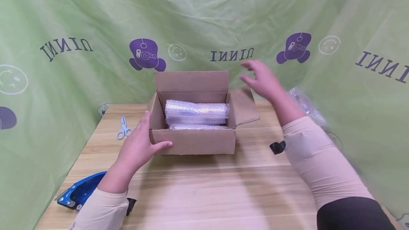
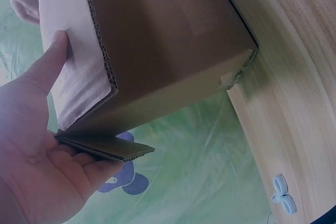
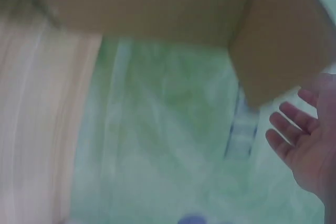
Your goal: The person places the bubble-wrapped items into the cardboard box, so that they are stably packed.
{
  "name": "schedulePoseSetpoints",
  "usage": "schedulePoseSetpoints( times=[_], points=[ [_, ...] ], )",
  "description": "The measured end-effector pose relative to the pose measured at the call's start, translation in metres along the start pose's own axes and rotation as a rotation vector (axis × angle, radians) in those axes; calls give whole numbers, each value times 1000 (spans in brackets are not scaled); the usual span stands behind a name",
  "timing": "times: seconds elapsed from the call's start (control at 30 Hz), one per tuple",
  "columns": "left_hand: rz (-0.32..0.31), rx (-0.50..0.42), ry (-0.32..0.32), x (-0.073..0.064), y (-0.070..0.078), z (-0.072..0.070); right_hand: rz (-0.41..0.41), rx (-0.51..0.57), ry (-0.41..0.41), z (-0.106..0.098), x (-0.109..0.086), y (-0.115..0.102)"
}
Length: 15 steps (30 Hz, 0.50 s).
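Note:
A cardboard box [image 1: 191,141] stands on the table with its back flap raised and its right flap [image 1: 244,107] spread outward. Inside lie bubble-wrapped bundles [image 1: 196,111], one behind another. My left hand [image 1: 136,146] grips the front left corner, thumb on the light front panel. In the left wrist view its fingers [image 2: 100,174] curl at the small left flap [image 2: 107,145]. Raised beyond the right flap, my right hand [image 1: 263,81] holds nothing, its fingers spread and slightly bent. The right wrist view shows those fingers [image 3: 294,124] close to a blurred flap [image 3: 283,45].
Light blue scissors [image 1: 123,129] lie left of the box. Nearer, a blue and black tool [image 1: 80,191] rests at the table's left edge, partly behind my left forearm. Crumpled clear plastic [image 1: 308,107] sits at the right, beyond my right forearm. A green printed curtain [image 1: 195,17] surrounds the table.

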State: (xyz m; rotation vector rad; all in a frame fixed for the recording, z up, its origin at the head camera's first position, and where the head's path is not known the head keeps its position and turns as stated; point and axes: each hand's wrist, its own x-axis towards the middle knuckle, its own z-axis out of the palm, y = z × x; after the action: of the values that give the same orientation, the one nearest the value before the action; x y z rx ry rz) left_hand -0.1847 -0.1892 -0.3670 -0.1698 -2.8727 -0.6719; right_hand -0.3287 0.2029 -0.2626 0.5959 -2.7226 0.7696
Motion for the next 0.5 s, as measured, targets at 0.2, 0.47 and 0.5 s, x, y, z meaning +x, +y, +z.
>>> schedulePoseSetpoints(
  times=[0.2, 0.47, 0.5],
  points=[
    [-8, 1, -5, -1, -1, 0, 174, -65, 75, -30, -15, 64],
    [-9, -1, -6, -1, -2, -1, 355, -100, 52, -34, -46, 135],
    [-8, 0, -5, -1, -2, -1, 375, -110, 40, -33, -50, 142]
  ],
)
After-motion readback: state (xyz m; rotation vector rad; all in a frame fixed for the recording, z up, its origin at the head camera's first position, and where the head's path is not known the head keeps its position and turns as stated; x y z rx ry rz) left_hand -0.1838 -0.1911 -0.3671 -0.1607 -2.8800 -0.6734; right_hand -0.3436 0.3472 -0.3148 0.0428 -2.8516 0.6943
